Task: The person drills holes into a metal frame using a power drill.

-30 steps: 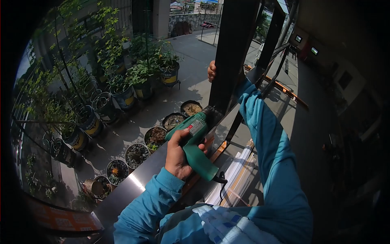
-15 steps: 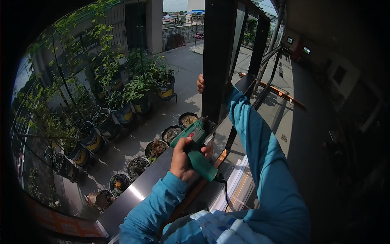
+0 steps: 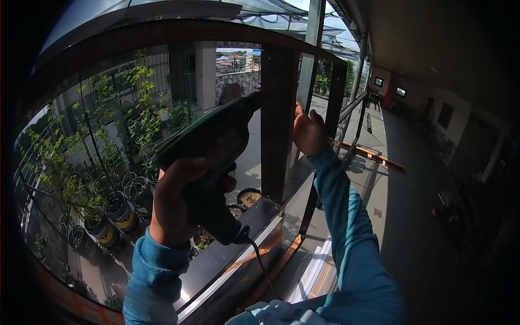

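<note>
My left hand [image 3: 176, 197] is closed around the handle of a corded green power drill [image 3: 216, 135]. The drill points up and to the right, its dark front end at the left side of an upright dark metal post [image 3: 276, 130]. On the post's other side, my right hand [image 3: 310, 130] is against its right edge with fingers curled and thumb apart; some fingertips are hidden by the post. A dark top rail [image 3: 179, 33] crosses above, and a shiny metal sill [image 3: 211, 271] runs below the drill.
Beyond the frame, potted plants [image 3: 116, 211] stand on the paved floor, with climbing greenery behind. White and tan strips [image 3: 314, 273] lie beneath my right arm. Orange-edged bars [image 3: 374, 156] rest on the floor farther right. The drill's cord [image 3: 262, 265] hangs down toward me.
My left hand has raised the drill from near the sill to higher on the post. My right hand's fingers no longer reach round to the post's left side. The view has tilted up, showing the top rail.
</note>
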A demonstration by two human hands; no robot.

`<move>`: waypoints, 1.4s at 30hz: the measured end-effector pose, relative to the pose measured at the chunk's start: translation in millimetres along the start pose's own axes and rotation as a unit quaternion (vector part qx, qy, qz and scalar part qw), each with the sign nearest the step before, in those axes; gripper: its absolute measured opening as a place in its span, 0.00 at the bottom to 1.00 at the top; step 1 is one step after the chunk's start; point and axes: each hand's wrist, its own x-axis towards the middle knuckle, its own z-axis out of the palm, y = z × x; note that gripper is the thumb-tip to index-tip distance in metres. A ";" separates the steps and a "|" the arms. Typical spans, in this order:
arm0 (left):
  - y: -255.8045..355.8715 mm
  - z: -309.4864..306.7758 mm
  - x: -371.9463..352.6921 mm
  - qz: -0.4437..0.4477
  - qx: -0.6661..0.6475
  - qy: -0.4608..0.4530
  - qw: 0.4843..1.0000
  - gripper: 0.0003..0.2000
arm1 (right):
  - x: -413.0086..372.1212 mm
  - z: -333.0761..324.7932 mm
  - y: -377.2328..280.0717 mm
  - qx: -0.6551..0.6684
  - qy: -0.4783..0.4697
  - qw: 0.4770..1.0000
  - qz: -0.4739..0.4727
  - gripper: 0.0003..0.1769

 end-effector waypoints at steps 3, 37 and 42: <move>18.3 10.6 20.0 0.025 0.027 -0.022 0.999 0.22 | 10.1 20.0 -1.0 -0.364 0.036 0.927 -0.084 0.48; 20.7 13.5 57.6 0.076 0.074 -0.066 0.992 0.19 | 43.1 49.8 -20.8 -0.346 0.048 0.934 0.076 0.28; 20.9 10.8 62.4 0.069 0.065 -0.075 0.993 0.20 | 44.6 47.6 -18.4 -0.333 0.049 0.939 0.074 0.29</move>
